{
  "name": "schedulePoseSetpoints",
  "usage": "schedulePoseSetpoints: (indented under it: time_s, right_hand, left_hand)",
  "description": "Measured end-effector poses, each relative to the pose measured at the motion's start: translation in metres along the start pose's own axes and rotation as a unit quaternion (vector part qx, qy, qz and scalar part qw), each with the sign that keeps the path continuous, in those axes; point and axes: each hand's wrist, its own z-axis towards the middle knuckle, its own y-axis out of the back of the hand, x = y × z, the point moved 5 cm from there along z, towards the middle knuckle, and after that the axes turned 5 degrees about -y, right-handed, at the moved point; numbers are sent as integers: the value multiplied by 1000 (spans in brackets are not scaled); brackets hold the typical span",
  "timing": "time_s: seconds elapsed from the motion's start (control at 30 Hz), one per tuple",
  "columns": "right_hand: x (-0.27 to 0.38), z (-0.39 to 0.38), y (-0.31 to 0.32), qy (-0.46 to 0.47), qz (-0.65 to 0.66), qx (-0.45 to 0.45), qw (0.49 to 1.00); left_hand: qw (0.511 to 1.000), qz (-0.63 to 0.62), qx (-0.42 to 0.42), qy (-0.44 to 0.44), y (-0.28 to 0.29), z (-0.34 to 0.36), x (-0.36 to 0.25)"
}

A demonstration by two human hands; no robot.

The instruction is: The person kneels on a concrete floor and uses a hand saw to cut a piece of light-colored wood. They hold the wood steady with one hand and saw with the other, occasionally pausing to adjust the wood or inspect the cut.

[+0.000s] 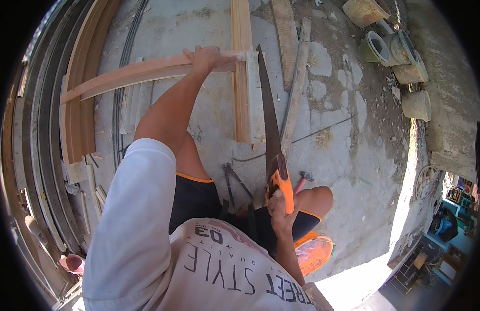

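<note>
My left hand (205, 58) grips a long, reddish wooden piece (126, 75) near its right end, which rests across an upright-lying timber (241, 106) with a pale strip along it. My right hand (279, 211) is closed on the orange handle of a handsaw (268, 109). The saw's long blade points away from me, its tip beside the right end of the reddish piece; whether it touches the wood I cannot tell. Below the timber, a hammer (305, 177) with a red handle lies right of the saw handle, and a dark long-handled tool (230, 179) lies to the left.
Stacked brown boards (76, 129) and long dark lengths (40, 145) line the left. Planks (284, 44) lie on the concrete beyond the saw. Several dirty buckets (375, 49) stand along the upper right wall. An orange basin (315, 259) sits by my right leg.
</note>
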Motion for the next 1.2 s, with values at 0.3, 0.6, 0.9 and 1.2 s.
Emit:
schedulePoseSetpoints:
  time_s: [0.3, 0.6, 0.9, 1.2]
  right_hand:
    - [36, 114, -43, -15, 20, 7, 1000]
    - [-12, -70, 25, 23, -73, -25, 997]
    - [38, 130, -47, -2, -23, 6, 1000]
    - [-23, -26, 13, 113, -87, -18, 990]
  left_hand:
    - [1000, -2, -2, -13, 8, -3, -12]
    - [999, 2, 35, 3, 10, 3, -4]
    - [1000, 1, -9, -6, 7, 2, -4]
    - [1000, 21, 7, 0, 5, 0, -4]
